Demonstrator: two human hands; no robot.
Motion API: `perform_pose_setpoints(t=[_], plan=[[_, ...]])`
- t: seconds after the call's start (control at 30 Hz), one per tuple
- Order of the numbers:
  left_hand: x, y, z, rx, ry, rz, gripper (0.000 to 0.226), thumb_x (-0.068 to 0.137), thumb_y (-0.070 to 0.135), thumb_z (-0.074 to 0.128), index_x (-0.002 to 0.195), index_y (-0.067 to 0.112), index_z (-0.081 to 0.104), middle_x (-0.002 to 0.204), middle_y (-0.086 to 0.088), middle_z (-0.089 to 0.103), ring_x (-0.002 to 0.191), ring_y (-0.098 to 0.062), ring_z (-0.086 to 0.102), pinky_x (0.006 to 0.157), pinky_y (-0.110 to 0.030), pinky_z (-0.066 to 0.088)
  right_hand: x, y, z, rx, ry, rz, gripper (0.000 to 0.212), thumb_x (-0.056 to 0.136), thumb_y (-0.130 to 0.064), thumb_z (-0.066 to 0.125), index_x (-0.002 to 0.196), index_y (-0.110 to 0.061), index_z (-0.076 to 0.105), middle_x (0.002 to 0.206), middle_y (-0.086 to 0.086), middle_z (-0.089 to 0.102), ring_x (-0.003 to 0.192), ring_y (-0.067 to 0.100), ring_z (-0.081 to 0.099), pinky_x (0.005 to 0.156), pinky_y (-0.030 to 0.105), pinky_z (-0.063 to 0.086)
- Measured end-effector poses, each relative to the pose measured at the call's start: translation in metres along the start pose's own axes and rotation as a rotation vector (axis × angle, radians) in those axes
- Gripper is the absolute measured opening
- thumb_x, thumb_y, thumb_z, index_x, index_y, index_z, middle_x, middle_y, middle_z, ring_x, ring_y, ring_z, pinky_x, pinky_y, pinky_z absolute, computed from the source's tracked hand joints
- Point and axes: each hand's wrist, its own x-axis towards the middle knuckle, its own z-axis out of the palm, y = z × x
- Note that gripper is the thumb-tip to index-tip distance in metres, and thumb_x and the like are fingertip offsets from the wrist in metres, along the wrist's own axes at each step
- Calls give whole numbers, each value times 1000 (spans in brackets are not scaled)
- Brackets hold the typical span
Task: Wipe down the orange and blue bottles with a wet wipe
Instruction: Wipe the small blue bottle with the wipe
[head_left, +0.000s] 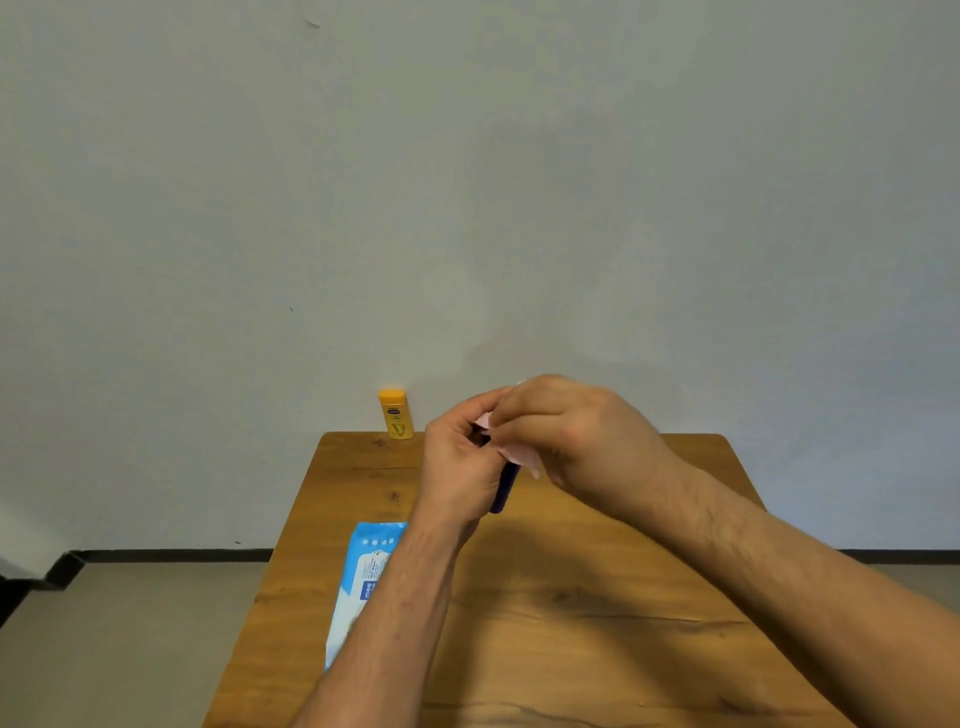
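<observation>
Left hand (460, 467): raised over the far half of the surface (571, 623), grip closed round the blue bottle (504, 488), fingers curled about its upper part.
Right hand (576, 436): just beside the left and touching it, grip pinching the wipe (517, 454) against the bottle's top.
Blue bottle: dark, held off the surface and tilted, with the lower end towards the person. Only the lower part shows below the hands.
Wipe: pale and crumpled, with a fold hanging out under the right fingers.
Orange bottle (396, 414): upright at the far left edge of the surface, by the wall (467, 208), well apart from both hands.
Pack (358, 582): blue and white, flat on the left side of the surface, partly hidden by the left forearm.
Surface: brown wood grain.
Floor (130, 649): grey, seen to the left.
</observation>
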Motion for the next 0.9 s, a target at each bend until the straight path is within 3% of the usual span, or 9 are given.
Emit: perform_pose_setpoints(t=[0.07, 0.13, 0.27, 0.37, 0.57, 0.67, 0.77, 0.9], plan=[[-1, 1, 0, -23, -4, 18, 19, 83, -14, 67, 91, 2, 72, 87, 1, 75, 85, -12, 69, 75, -27, 53, 1, 12, -3, 25, 56, 70, 29, 78, 7, 70, 99, -10, 79, 105, 3, 75, 96, 24, 70, 74, 39, 60], [-3, 4, 2, -34, 15, 21, 21, 85, -10, 68, 93, 8, 74, 92, 4, 77, 91, -11, 70, 79, -21, 52, 2, 22, -9, 21, 150, 175, 29, 78, 5, 67, 99, -10, 79, 103, 3, 76, 93, 23, 70, 75, 41, 59], [0, 6, -3, -68, 36, 13, 31, 84, -13, 67, 108, 6, 73, 99, -3, 77, 97, -15, 71, 78, -26, 55, 4, 0, -4, 46, 41, 5, 15, 83, 2, 75, 94, -8, 78, 105, 3, 75, 94, 25, 71, 76, 37, 59], [-2, 6, -3, -46, 46, 9, 30, 86, -4, 70, 113, 8, 72, 100, 1, 77, 95, -11, 70, 77, -20, 53, 9, 17, -11, 31, 128, 149, 26, 80, 6, 70, 100, -10, 79, 104, 4, 76, 95, 23, 71, 79, 40, 60], [-4, 7, -3, -141, 58, 2, 21, 86, -5, 69, 101, 10, 73, 87, 4, 76, 86, -7, 70, 73, -19, 53, 7, 2, -2, 37, 57, 23, 22, 89, -4, 61, 101, -8, 79, 106, 5, 76, 97, 25, 72, 79, 33, 60], [-7, 0, -1, -140, 78, -29, 27, 85, -3, 70, 106, 14, 73, 97, 2, 77, 94, -9, 70, 80, -20, 53, 7, 27, 0, -30, 42, 166, 33, 79, 9, 68, 103, -11, 78, 102, 4, 76, 92, 25, 71, 78, 37, 60], [-3, 3, -1, -285, 115, -92, 30, 80, 11, 70, 110, 8, 70, 99, -6, 76, 93, -17, 70, 82, -27, 56, 8, 36, -2, 19, 64, 326, 29, 82, 3, 62, 100, -14, 79, 92, 1, 74, 83, 20, 69, 74, 41, 58], [2, 5, -7, -570, 91, -275, 41, 89, 32, 64, 115, 0, 63, 95, -14, 72, 83, -26, 67, 75, -38, 56, 23, 23, -6, 171, 314, 436, 25, 94, 1, 61, 107, -14, 76, 102, -6, 74, 87, 4, 67, 77, 31, 59]])
